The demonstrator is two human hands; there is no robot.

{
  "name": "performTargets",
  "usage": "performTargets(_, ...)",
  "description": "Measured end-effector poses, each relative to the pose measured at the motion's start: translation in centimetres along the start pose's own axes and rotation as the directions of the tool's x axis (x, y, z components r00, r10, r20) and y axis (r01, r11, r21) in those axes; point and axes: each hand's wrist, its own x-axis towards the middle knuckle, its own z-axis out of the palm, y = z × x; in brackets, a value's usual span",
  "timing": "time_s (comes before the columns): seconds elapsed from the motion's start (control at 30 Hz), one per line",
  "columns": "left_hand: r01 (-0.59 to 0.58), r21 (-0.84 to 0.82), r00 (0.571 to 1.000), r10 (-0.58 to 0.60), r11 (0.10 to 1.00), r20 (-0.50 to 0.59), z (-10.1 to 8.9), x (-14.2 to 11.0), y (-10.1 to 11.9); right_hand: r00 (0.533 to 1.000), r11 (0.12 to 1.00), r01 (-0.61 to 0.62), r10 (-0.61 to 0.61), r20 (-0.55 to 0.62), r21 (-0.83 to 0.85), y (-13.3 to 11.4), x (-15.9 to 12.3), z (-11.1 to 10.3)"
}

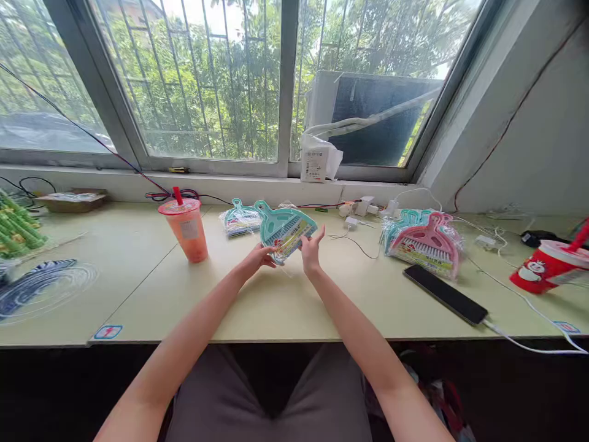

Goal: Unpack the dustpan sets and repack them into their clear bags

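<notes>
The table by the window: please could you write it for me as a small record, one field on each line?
Left hand: holds the teal dustpan set near its lower left
Right hand: holds the same set at its lower right
Behind, to the left: another teal set, on the table
Right side: pink dustpan set, teal plastic behind it
Phone: black, white cable plugged in
Cups: orange cup at left, red cup at far right, both with red straws

The red paper cup with the snowman (536, 270) is cut off by the right edge. The green bundle with yellow bits (18, 227) is cut off at the left. The tiny words on the white box (315, 166) are too small to read.
</notes>
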Motion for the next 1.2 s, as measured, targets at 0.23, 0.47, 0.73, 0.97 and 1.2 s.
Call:
performTargets(0.23, -0.016, 0.022, 1.0, 0.015, 1.0, 0.023, 0.0, -0.2, -0.1, 0.998, 0.998, -0.055, 0.055, 0.001, 0.015, 0.3, 0.1, 0.1)
performTargets(0.47, -0.022, 0.033, 1.0, 0.021, 0.999, 0.018, -0.1, 0.0, -0.3, 0.998, 0.998, -0.057, 0.057, -0.003, -0.011, 1.0, 0.6, 0.0)
performTargets(0.73, -0.035, 0.052, 0.999, 0.035, 0.998, 0.002, -0.2, 0.0, -0.4, 0.997, 0.997, -0.073, 0.073, 0.007, -0.029, 1.6, 1.2, -0.3)
performTargets(0.97, 0.025, -0.116, 0.977, -0.049, 0.993, -0.206, -0.4, 0.4, 0.6, 0.998, 0.991, 0.063, -0.061, 0.016, -0.115, 0.8, 1.8, -1.1)
performTargets(1.2, 0.004, -0.281, 0.959, -0.083, 0.96, -0.27, -2.1, 0.5, 1.0, 0.84, 0.58, 0.481, -0.519, 0.157, -0.657, 0.8, 4.2, -3.9)
